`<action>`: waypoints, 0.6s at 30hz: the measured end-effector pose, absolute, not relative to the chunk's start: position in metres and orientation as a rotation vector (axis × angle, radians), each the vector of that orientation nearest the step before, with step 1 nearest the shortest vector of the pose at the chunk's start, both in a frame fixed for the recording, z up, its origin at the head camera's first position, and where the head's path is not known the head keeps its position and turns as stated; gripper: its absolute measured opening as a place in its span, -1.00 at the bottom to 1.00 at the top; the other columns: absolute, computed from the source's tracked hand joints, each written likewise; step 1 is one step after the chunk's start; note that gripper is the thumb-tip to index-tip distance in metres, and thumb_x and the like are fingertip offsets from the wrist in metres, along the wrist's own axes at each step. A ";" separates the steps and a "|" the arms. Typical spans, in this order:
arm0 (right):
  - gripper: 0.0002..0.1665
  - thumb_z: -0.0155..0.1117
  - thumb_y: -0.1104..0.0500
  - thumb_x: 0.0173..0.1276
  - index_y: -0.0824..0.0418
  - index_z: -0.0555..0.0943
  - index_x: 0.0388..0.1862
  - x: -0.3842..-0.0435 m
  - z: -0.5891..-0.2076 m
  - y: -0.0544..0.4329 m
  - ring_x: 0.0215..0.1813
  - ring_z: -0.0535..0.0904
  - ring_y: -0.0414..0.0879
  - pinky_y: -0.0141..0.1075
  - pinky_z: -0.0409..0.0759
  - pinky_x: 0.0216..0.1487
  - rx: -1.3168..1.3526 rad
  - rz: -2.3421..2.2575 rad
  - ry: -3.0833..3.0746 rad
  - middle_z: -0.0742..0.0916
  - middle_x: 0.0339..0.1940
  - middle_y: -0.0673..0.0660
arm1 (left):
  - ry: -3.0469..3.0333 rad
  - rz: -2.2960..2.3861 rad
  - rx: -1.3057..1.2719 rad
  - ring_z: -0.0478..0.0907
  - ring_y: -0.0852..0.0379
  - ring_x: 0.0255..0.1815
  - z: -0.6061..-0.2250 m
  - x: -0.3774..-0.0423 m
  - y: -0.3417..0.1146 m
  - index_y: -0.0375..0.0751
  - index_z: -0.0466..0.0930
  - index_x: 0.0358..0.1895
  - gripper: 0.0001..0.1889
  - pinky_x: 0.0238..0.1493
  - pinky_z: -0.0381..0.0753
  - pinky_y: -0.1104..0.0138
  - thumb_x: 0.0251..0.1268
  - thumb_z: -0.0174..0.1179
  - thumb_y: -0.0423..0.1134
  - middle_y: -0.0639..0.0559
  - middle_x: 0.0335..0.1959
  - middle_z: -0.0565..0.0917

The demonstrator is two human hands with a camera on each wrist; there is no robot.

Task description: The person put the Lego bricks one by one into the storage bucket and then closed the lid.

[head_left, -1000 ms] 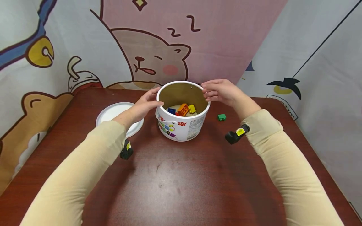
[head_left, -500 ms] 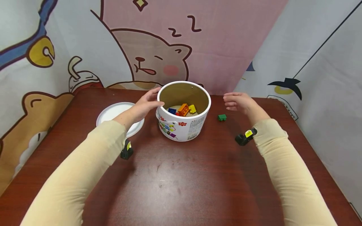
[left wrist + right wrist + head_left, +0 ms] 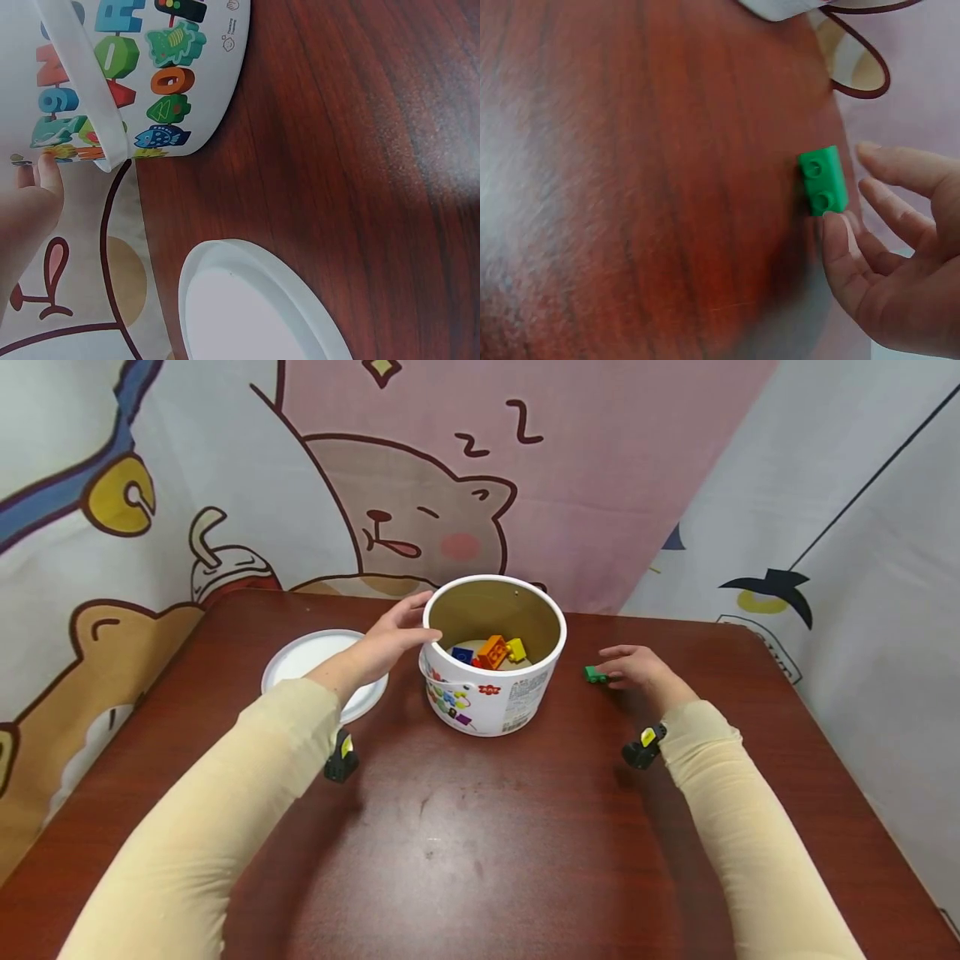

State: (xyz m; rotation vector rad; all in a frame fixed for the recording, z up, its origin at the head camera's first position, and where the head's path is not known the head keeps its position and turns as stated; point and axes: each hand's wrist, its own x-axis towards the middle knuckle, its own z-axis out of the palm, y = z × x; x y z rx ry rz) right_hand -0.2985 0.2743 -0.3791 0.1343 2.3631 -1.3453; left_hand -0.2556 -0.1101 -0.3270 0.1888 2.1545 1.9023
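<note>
In the head view, my left hand (image 3: 386, 647) rests against the left side of a white bucket (image 3: 487, 702), its thumb by the rim. The left wrist view shows fingertips (image 3: 49, 169) at the printed wall, near the white handle (image 3: 90, 90). Over the right part of the table, my right hand (image 3: 641, 672) is at a small green building brick (image 3: 594, 674). In the right wrist view the thumb and fingers are spread around one end of the green brick (image 3: 823, 181); whether the thumb touches it I cannot tell. Orange (image 3: 492, 652), yellow (image 3: 517, 649), blue and red bricks lie inside the bucket.
A round white lid (image 3: 300, 652) lies left of the bucket, partly under my left forearm. The brown table (image 3: 465, 843) runs back to a cartoon-printed cloth (image 3: 600, 485). A black wrist camera (image 3: 645, 747) sits at my right cuff.
My right hand has left the bucket's right rim, moved right, then come down to the green brick. The left hand stays at the bucket. The head view has shifted slightly.
</note>
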 end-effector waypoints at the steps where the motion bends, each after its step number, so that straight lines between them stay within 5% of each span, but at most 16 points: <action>1: -0.32 0.17 0.22 0.32 0.40 0.23 0.36 -0.299 -0.381 0.274 -0.30 0.53 -0.35 -0.39 0.61 -0.11 0.133 -1.330 2.369 0.56 -0.34 -0.17 | 2.156 1.898 0.189 0.09 -0.10 0.44 -0.327 -0.255 -0.110 -0.04 0.04 0.45 -0.28 0.46 0.04 0.05 0.24 0.12 -0.34 -0.17 0.43 0.15; 11: -0.49 0.24 0.29 0.25 0.49 0.44 0.15 -0.298 -0.391 0.271 -0.38 0.53 -0.33 -0.44 0.59 -0.30 0.091 -1.201 2.514 0.62 -0.25 0.05 | 2.172 1.879 0.194 0.08 -0.09 0.44 -0.327 -0.257 -0.110 -0.04 0.04 0.46 -0.28 0.46 0.03 0.04 0.25 0.11 -0.34 -0.19 0.43 0.14; 18: -0.61 0.29 0.30 0.21 0.44 0.54 0.01 -0.296 -0.390 0.270 -0.39 0.56 -0.30 -0.42 0.62 -0.26 0.127 -1.230 2.513 0.63 -0.34 -0.01 | 2.164 1.890 0.191 0.09 -0.09 0.44 -0.326 -0.256 -0.110 -0.04 0.04 0.46 -0.28 0.46 0.03 0.05 0.25 0.12 -0.34 -0.18 0.43 0.16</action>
